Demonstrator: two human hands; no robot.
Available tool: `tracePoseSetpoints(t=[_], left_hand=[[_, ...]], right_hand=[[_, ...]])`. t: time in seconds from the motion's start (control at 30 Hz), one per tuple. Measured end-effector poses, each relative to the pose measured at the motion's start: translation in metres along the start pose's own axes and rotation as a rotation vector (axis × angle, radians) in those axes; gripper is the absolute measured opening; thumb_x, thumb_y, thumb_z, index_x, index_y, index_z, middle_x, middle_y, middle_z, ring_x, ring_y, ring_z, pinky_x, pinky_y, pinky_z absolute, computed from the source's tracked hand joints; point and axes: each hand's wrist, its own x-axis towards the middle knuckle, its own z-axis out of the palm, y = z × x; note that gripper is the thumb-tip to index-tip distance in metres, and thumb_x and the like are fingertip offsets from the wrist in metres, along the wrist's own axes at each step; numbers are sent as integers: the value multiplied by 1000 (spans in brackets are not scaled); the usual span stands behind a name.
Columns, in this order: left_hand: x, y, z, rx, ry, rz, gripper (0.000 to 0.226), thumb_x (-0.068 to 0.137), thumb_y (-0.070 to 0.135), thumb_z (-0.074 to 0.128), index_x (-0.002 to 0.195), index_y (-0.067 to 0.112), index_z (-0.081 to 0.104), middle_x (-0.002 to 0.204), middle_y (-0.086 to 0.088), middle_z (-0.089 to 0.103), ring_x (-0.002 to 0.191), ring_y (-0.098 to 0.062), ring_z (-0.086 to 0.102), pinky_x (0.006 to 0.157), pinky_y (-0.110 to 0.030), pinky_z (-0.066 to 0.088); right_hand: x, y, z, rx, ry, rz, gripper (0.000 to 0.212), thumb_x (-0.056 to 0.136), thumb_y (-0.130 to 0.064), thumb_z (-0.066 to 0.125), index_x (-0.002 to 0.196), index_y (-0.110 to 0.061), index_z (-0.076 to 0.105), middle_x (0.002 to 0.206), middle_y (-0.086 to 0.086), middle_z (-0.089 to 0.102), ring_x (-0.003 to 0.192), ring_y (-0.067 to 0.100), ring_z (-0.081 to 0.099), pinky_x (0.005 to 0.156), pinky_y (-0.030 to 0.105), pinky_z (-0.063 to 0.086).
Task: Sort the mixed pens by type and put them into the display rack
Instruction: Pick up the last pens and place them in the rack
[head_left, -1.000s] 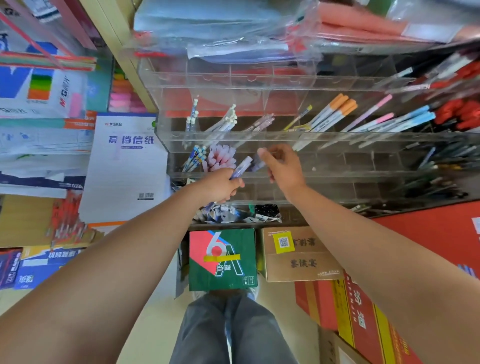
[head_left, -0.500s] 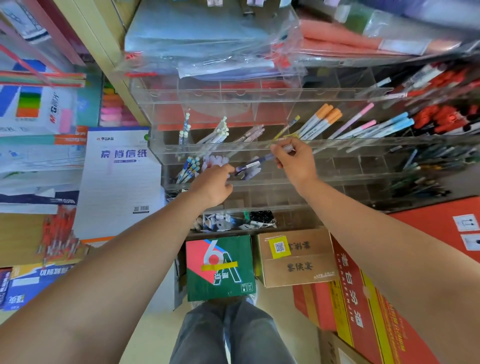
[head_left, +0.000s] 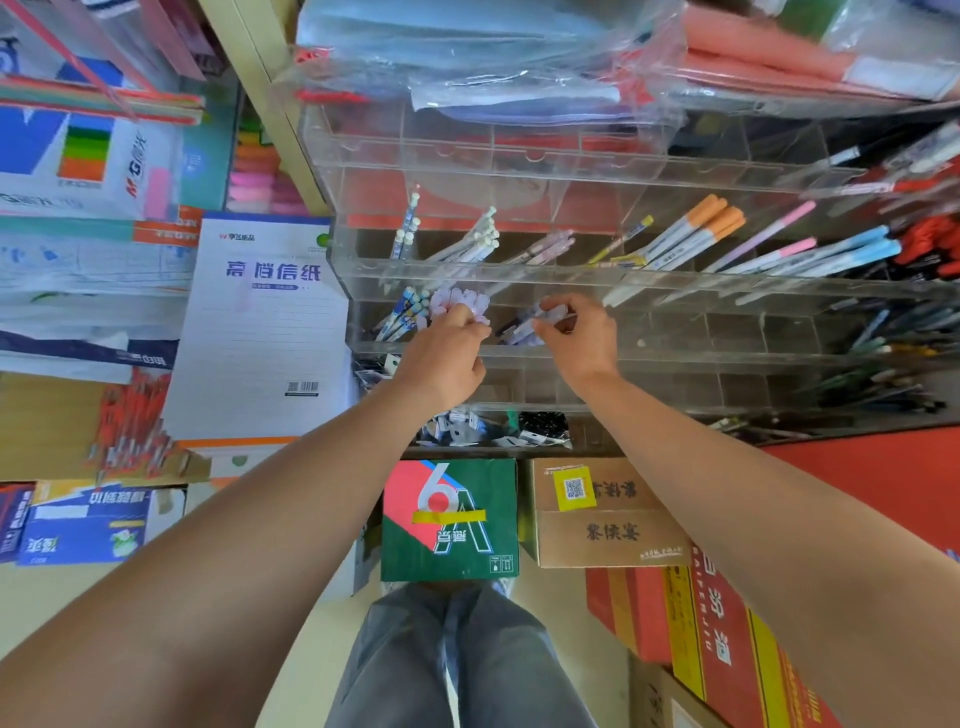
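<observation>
A clear acrylic display rack (head_left: 675, 283) with several tiers of compartments stands in front of me. My left hand (head_left: 447, 353) grips a bunch of pale lilac pens (head_left: 460, 301) at a compartment in the second tier. Beside it, my right hand (head_left: 576, 338) pinches lilac and white pens (head_left: 524, 330) and holds them in the neighbouring compartment. To the left of the lilac bunch stand blue-patterned pens (head_left: 402, 317). The tier above holds white pens (head_left: 475, 241), orange-capped pens (head_left: 696, 226), pink-capped and blue-capped pens (head_left: 831, 254).
Plastic-wrapped folders (head_left: 519, 57) lie on top of the rack. A writing pad (head_left: 260, 322) leans at the left. Below the rack are small packets (head_left: 488, 431), a green box (head_left: 449, 519), a brown carton (head_left: 608, 514) and red cartons (head_left: 717, 639). Dark pens (head_left: 883, 353) fill the right compartments.
My right hand came down from the upper tier's front edge to the second tier with the pens. My left hand moved up and forward to the lilac bunch.
</observation>
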Motion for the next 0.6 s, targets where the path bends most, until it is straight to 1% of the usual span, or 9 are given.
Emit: tracePoseSetpoints(t=[0.1, 0.17, 0.27, 0.33, 0.4, 0.43, 0.5, 0.53, 0.6], left_hand=[[-1, 0, 1, -39, 11, -3, 49, 93, 16, 51, 141, 13, 43, 135, -8, 42, 121, -26, 47, 92, -43, 48], [-4, 0, 0, -77, 33, 1, 47, 93, 15, 50, 140, 14, 45, 136, -8, 43, 120, -26, 48, 93, -42, 48], [-10, -5, 0, -136, 101, 15, 41, 92, 11, 50, 134, 15, 53, 130, -8, 48, 117, -25, 50, 92, -40, 47], [-15, -10, -1, -156, 134, 21, 37, 92, 10, 50, 128, 16, 58, 128, -6, 51, 116, -23, 51, 92, -38, 46], [-21, -17, -4, -179, 167, 36, 34, 91, 10, 51, 123, 17, 62, 126, -5, 55, 118, -23, 51, 94, -37, 45], [-25, -21, -7, -198, 189, 40, 33, 91, 10, 52, 120, 17, 64, 123, -5, 58, 117, -22, 53, 94, -38, 46], [-34, -32, -15, -234, 230, 46, 29, 90, 10, 53, 115, 17, 66, 113, -4, 63, 106, -21, 57, 87, -36, 48], [-38, -38, -19, -245, 248, 45, 26, 90, 11, 54, 112, 17, 67, 109, -3, 65, 101, -20, 59, 82, -34, 48], [-49, -58, -29, -250, 286, 11, 20, 91, 17, 55, 107, 19, 66, 103, 1, 66, 92, -19, 61, 72, -29, 44]], right_hand=[[-2, 0, -2, -45, -9, -30, 28, 86, -14, 69, 114, -14, 65, 122, 8, 54, 74, 12, 57, 84, 26, 51], [-5, 0, -4, -43, 21, -76, 34, 86, -12, 67, 120, -14, 60, 124, 6, 50, 68, 10, 53, 85, 29, 51], [-8, -3, -4, -48, 72, -90, 34, 89, -12, 64, 122, -13, 56, 117, 6, 50, 57, 5, 46, 77, 28, 52], [-10, -7, -4, -64, 91, -85, 33, 89, -13, 63, 121, -13, 56, 117, 5, 51, 58, 4, 46, 75, 27, 52], [-14, -13, -3, -71, 131, -94, 30, 89, -10, 62, 118, -14, 56, 114, 3, 52, 59, 5, 47, 69, 25, 49], [-16, -17, -1, -71, 153, -110, 27, 88, -10, 62, 114, -15, 56, 109, 2, 54, 60, 5, 47, 67, 25, 48], [-23, -30, 6, -58, 141, -153, 17, 88, -11, 62, 104, -15, 58, 91, 1, 59, 64, 10, 51, 64, 29, 48], [-28, -39, 12, -39, 99, -178, 13, 88, -12, 61, 101, -15, 59, 82, -1, 60, 64, 10, 52, 63, 30, 48], [-40, -64, 30, -10, 2, -237, 9, 90, -13, 60, 99, -15, 59, 69, -6, 58, 58, 4, 52, 59, 26, 48]])
